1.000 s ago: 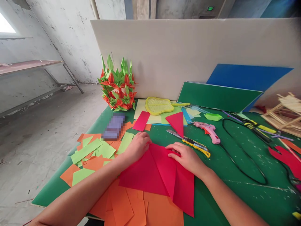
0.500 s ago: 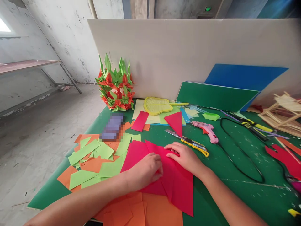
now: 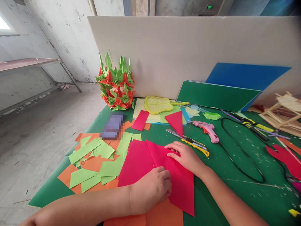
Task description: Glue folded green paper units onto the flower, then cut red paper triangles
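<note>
The large folded red sheet (image 3: 138, 160) lies at the near middle of the green tabletop (image 3: 225, 201), over orange paper (image 3: 164, 213) that the bottom of the view cuts off. The left hand (image 3: 152, 188) is curled low on the red sheet, beside a crease; its fingertips are turned down out of sight, so I cannot tell whether it grips anything or only presses. The right hand (image 3: 187, 157) is at the sheet's upper right, thumb and forefinger close together, seemingly with a narrow raised bit of the red between them.

Green and orange pieces (image 3: 89, 150) overlap in a loose heap to the left, and the left forearm hides some of them. Above the heap is a purplish object (image 3: 113, 127) (blurred into blocks, so what it is stays unreadable). Beyond the right hand lies a yellow-handled cutter (image 3: 195, 144), its blade crossed by the tip of a red triangle (image 3: 176, 122), with a pink glue gun (image 3: 208, 130) just beside. At the right edge, a wooden stick frame (image 3: 284, 113) is only partly in view.
</note>
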Motion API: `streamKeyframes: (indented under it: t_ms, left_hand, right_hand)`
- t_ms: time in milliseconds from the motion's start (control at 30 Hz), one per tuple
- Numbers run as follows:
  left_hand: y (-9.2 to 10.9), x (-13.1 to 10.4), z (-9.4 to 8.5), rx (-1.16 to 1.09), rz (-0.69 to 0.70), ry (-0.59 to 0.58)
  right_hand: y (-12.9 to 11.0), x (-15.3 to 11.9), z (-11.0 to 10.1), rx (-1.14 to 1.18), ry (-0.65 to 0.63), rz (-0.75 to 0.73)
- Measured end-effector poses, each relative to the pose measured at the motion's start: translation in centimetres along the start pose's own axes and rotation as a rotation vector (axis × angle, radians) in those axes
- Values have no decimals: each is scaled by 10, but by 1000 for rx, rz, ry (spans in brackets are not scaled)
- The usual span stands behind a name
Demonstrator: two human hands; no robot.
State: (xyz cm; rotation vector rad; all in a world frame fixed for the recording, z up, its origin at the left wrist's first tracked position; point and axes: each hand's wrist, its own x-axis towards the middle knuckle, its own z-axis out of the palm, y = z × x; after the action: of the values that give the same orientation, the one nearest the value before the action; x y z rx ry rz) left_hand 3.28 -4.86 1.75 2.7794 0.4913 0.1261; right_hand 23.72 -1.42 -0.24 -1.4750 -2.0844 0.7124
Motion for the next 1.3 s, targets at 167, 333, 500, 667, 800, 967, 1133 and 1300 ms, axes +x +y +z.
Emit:
streamKeyframes:
  t_ms: [167, 333, 500, 667, 800, 967, 1133, 1300]
  left_hand:
    - [1, -2, 2, -83, 24, 3]
    - [-26, -1, -5, -186, -169, 79]
    - [-72, -3, -21, -210, -353, 168]
    - [-101, -6, -31, -188, -453, 202]
    - [-109, -6, -31, -102, -542, 275]
    - [-99, -3, -27, -44, -462, 262]
    - [-55, 2, -18, -95, -265, 120]
    - [1, 4, -3, 9, -58, -83]
  right_hand:
    - [0, -1, 0, 3, -3, 4]
    - [1, 0, 0, -2, -11, 6]
    - [-2, 1, -2, 16, -30, 20]
    - [-4, 0, -3, 29, -32, 28]
    - [-3, 0, -3, 32, -31, 25]
    - [-2, 0, -2, 28, -23, 10]
    - [0, 0, -1, 3, -12, 1]
    - [-1, -1, 0, 14, -8, 2]
